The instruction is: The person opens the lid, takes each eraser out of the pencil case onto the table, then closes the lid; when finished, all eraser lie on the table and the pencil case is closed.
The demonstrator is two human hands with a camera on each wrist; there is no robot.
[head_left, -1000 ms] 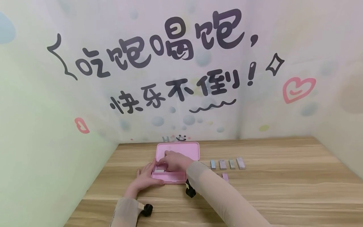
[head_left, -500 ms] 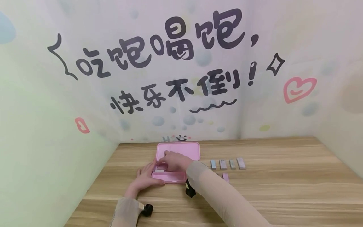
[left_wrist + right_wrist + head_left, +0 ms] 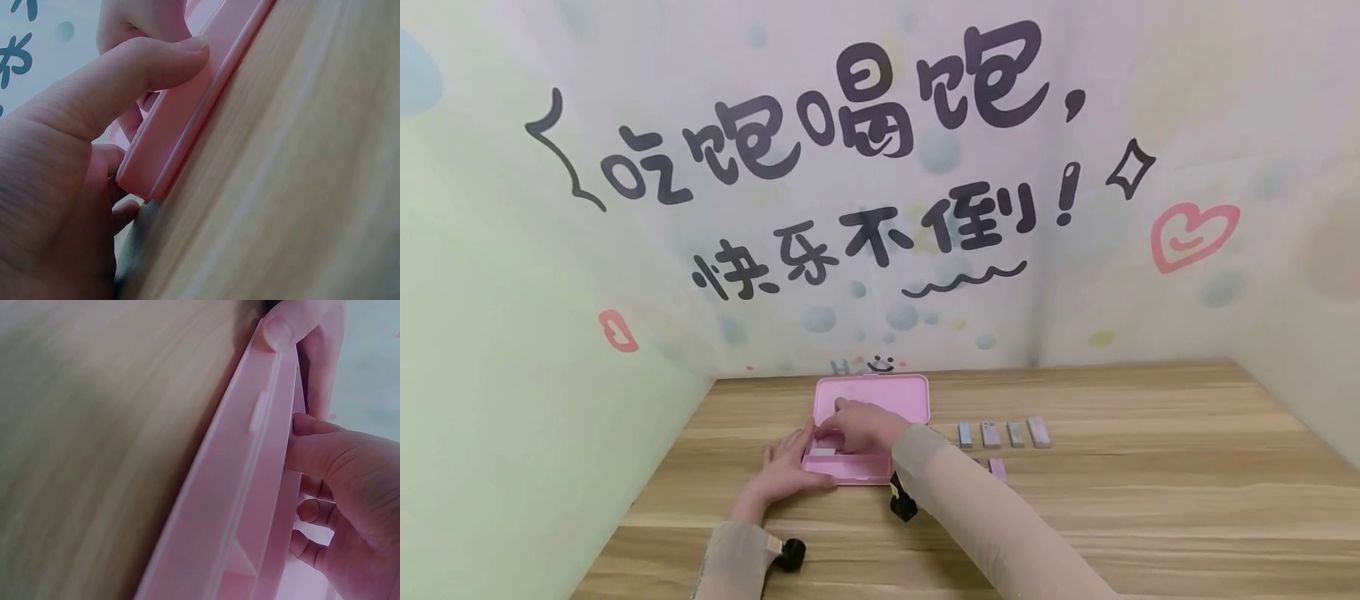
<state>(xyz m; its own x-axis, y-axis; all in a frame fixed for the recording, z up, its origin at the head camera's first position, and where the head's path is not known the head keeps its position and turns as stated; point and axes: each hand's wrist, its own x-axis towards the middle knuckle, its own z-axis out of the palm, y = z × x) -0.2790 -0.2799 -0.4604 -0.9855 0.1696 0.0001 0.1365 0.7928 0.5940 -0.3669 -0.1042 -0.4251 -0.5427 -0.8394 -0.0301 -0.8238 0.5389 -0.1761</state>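
Observation:
An open pink pencil case (image 3: 850, 469) stands on the table, its lid (image 3: 906, 400) raised at the back. My left hand (image 3: 784, 471) grips the case's left end. In the left wrist view the thumb (image 3: 178, 62) lies along the front wall, and other fingers bend around the end. My right hand (image 3: 861, 427) reaches into the back compartment with bent fingers. In the right wrist view its fingertips (image 3: 306, 459) drop behind the pink divider, so I cannot tell what they hold. A small white block (image 3: 823, 452) lies inside the case, close to the right fingers.
Right of the case a row of small blocks lies on the wooden table (image 3: 1150, 500): a blue one (image 3: 965, 434), a lilac one (image 3: 990, 434), a grey-green one (image 3: 1015, 433) and a pale purple one (image 3: 1038, 432). A pink-purple block (image 3: 997, 469) lies nearer, beside the right sleeve.

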